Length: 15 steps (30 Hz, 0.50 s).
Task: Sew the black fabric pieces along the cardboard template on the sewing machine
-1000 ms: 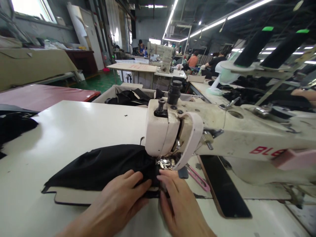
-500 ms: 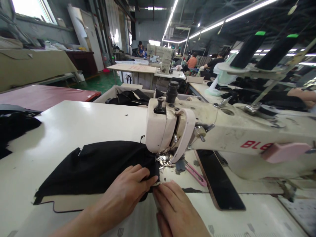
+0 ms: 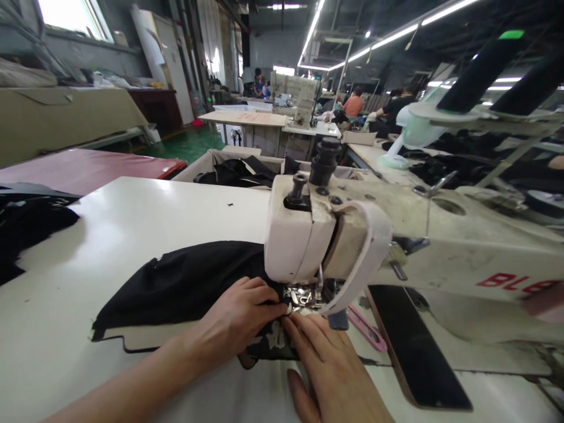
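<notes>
A piece of black fabric lies on the white table left of the sewing machine head, its inner edge under the presser foot. A beige strip shows along its lower edge. My left hand rests on the fabric, thumb and fingers closed on its edge just left of the foot. My right hand lies beside it in front of the foot, fingers stretched flat and thumb apart. Under and between the hands, a patterned dark piece is partly covered.
The sewing machine fills the right side. Pink thread snips and a phone lie beneath its arm. Dark cloth pieces lie at far left. A bin of black fabric stands behind the table; other people work farther back.
The view has moved closer to the machine. The fabric and both hands have shifted toward the presser foot. My right hand's fingers are farther forward, and the patterned part now shows.
</notes>
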Available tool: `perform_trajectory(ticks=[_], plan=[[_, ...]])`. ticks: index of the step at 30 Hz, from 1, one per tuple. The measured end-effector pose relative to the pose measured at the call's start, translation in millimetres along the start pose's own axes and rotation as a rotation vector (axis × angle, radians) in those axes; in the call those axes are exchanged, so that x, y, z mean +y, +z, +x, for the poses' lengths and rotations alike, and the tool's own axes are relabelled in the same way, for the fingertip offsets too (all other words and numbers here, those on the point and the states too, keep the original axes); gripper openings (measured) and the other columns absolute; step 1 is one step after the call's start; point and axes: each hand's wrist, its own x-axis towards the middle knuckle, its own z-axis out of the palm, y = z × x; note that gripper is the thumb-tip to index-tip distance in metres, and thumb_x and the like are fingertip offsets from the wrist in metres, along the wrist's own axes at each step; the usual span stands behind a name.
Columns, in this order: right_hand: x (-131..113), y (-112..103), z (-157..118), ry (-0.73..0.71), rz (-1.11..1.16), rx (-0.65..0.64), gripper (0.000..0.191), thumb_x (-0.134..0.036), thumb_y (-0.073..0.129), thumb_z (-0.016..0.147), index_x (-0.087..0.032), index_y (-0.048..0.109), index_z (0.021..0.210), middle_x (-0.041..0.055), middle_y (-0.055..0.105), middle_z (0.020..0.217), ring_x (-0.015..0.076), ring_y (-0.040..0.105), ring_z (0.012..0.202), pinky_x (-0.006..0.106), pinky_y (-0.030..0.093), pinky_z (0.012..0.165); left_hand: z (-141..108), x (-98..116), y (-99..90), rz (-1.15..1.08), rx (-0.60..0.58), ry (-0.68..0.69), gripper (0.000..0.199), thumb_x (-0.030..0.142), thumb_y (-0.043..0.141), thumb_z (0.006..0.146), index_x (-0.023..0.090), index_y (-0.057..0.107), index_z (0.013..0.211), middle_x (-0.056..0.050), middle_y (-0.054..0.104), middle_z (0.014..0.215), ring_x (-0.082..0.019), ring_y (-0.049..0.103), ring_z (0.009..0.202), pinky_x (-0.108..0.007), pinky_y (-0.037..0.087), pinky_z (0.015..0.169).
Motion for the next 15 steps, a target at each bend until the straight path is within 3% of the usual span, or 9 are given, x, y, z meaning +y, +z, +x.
perform_trajectory(ticks=[3,7,11,15], plan=[[0.3,3.6,-4.3,0.035,0.0,0.003,0.06,-0.017,0.051,0.082,-0.014,0.042,0.141,0.0121,0.05,0.138,0.033,0.047,0.125,0.057,0.047,0.1,2.4,-0.5,0.0,-0.111,0.013,-0.031,0.023,0.026,0.048,0.096,0.019,0.067,0.107,-0.008,0.065,0.098,-0.025,0.057,0.098,-0.039,0.045,0.087],[-0.4,5.7,-7.0,0.044,-0.01,0.003,0.059,-0.017,0.052,0.083,-0.016,0.041,0.141,0.0154,0.05,0.137,0.0375,0.048,0.123,0.059,0.051,0.093,6.6,2.3,1.2,-0.171,0.075,-0.088,0.012,0.019,0.056,0.091,0.019,0.068,0.092,-0.004,0.067,0.088,-0.02,0.06,0.086,-0.031,0.047,0.077],[-1.0,6.9,-5.9,0.068,0.003,0.004,0.062,-0.017,0.054,0.08,-0.019,0.043,0.14,0.0139,0.053,0.134,0.0368,0.051,0.119,0.057,0.053,0.091,8.5,5.4,3.0,-0.165,0.154,-0.021,0.019,0.019,0.051,0.094,0.018,0.068,0.085,-0.005,0.068,0.085,-0.018,0.061,0.081,-0.028,0.047,0.074],[-0.8,6.5,-4.3,0.084,0.001,0.013,0.064,-0.016,0.055,0.077,-0.021,0.043,0.14,0.0136,0.055,0.131,0.0364,0.054,0.115,0.056,0.054,0.089,8.8,5.4,0.1,-0.129,0.152,0.018,0.022,0.019,0.047,0.095,0.018,0.067,0.085,-0.005,0.069,0.086,-0.018,0.062,0.083,-0.028,0.048,0.077]])
